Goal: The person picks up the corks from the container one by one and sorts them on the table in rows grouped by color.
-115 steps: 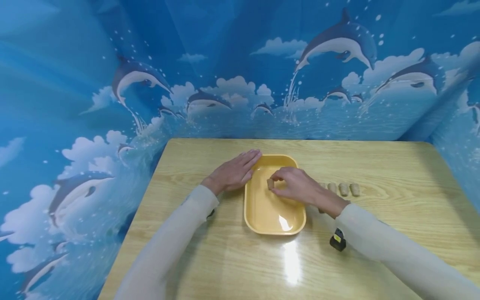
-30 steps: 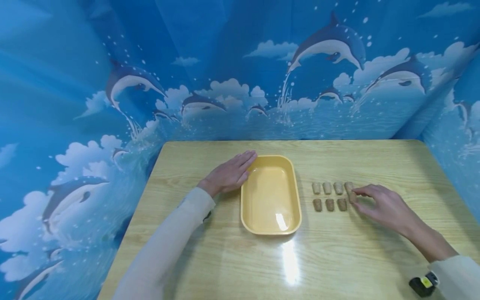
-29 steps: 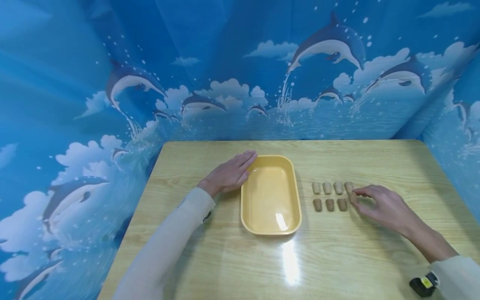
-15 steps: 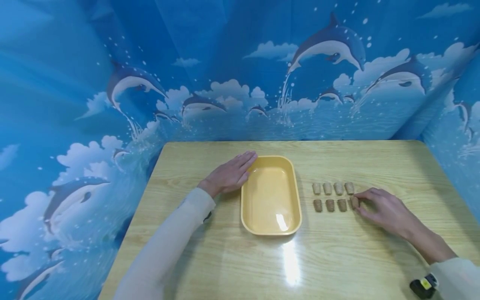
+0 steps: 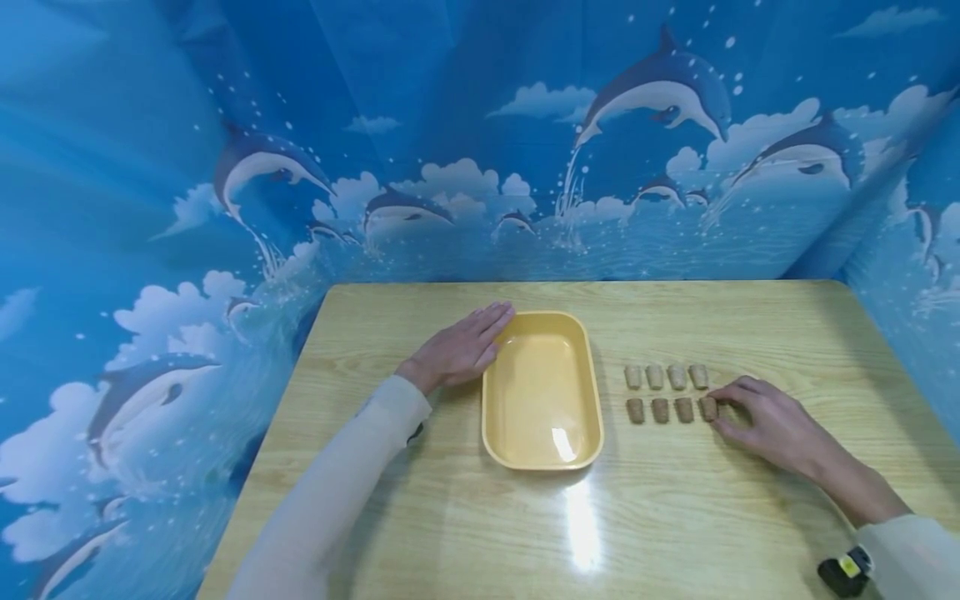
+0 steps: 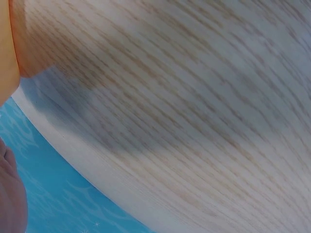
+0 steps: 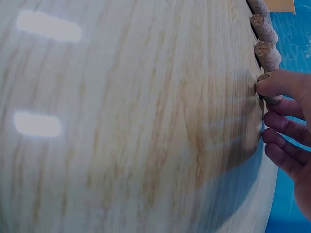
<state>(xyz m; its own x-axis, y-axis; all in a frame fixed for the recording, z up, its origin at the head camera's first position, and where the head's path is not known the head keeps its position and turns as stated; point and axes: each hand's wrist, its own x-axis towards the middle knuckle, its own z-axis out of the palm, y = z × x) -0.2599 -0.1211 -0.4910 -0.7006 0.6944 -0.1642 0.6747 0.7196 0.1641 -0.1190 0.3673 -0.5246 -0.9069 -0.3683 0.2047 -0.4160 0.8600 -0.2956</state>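
Small tapered corks stand in two rows on the table, to the right of the yellow tray (image 5: 542, 457). Paler corks (image 5: 655, 377) make up the back row, and darker-looking corks (image 5: 660, 410) the front row. At the right end of the front row, my right hand (image 5: 772, 421) pinches a cork (image 5: 707, 407) between thumb and index finger. In the right wrist view the thumb partly covers that cork (image 7: 274, 99), in line with the others. My left hand (image 5: 455, 347) rests with straight fingers along the tray's upper left rim. Nothing lies inside the tray.
A light wood-grain table (image 5: 450, 517) bears everything. Behind it and at its sides hangs a blue dolphin-print backdrop (image 5: 465, 233). A bright light reflection shows on the tabletop in front of the tray.
My right hand has carried a cork from over the tray to the right, then lowered it toward me to the front row's end. My left hand has stayed at the tray.
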